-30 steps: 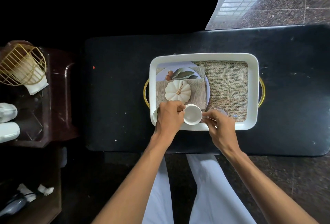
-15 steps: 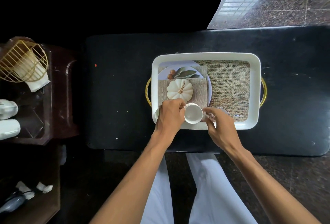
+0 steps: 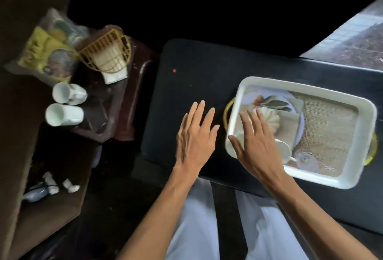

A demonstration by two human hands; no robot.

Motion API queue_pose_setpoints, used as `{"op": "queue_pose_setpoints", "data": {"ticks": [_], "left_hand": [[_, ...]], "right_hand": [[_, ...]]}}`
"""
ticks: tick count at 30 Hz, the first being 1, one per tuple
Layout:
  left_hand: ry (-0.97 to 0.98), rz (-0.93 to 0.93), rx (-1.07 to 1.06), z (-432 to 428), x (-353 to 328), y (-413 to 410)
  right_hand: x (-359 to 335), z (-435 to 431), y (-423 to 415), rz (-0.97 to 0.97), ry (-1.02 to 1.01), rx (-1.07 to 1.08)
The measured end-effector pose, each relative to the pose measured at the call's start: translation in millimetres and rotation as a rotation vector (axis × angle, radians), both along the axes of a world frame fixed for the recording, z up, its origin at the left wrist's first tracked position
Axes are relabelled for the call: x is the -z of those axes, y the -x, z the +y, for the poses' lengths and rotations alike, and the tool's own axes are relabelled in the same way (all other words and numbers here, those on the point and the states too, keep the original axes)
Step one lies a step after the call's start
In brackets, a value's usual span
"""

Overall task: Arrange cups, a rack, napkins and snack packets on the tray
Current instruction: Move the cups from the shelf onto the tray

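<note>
The black table [image 3: 196, 69] carries the white tray [image 3: 364, 135], in which one cup [image 3: 285, 149] lies at the near-left corner. Left hand [image 3: 194, 135] hovers over bare table and right hand [image 3: 257, 145] over the tray's left end, both grips open and empty. Gold rack [image 3: 105, 52], snack packets [image 3: 45, 52] and two cups [image 3: 66, 104] sit on the side stand, well apart from the tray.

Bare black table [image 3: 186, 85] lies between the tray [image 3: 238, 102] and the side stand [image 3: 132, 102]; two cups [image 3: 64, 104] and a wire rack [image 3: 105, 54] crowd that stand.
</note>
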State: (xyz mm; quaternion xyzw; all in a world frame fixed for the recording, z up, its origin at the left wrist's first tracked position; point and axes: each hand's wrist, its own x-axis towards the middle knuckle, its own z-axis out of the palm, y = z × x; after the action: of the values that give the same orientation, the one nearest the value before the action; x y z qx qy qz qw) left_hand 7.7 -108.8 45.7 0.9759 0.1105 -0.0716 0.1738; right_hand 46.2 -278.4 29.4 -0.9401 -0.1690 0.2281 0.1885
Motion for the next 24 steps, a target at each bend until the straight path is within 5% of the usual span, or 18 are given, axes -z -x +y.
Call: {"op": "queue_pose_setpoints", "data": {"ticks": [13, 24], "left_hand": [[-0.179, -0.075, -0.486, 218, -21, 70], [-0.306, -0.042, -0.558, 349, -7, 118]], "right_hand": [[-15, 224, 8, -0.041, -0.068, -0.346], [-4, 371, 45, 0.023, -0.202, -0.56]]}}
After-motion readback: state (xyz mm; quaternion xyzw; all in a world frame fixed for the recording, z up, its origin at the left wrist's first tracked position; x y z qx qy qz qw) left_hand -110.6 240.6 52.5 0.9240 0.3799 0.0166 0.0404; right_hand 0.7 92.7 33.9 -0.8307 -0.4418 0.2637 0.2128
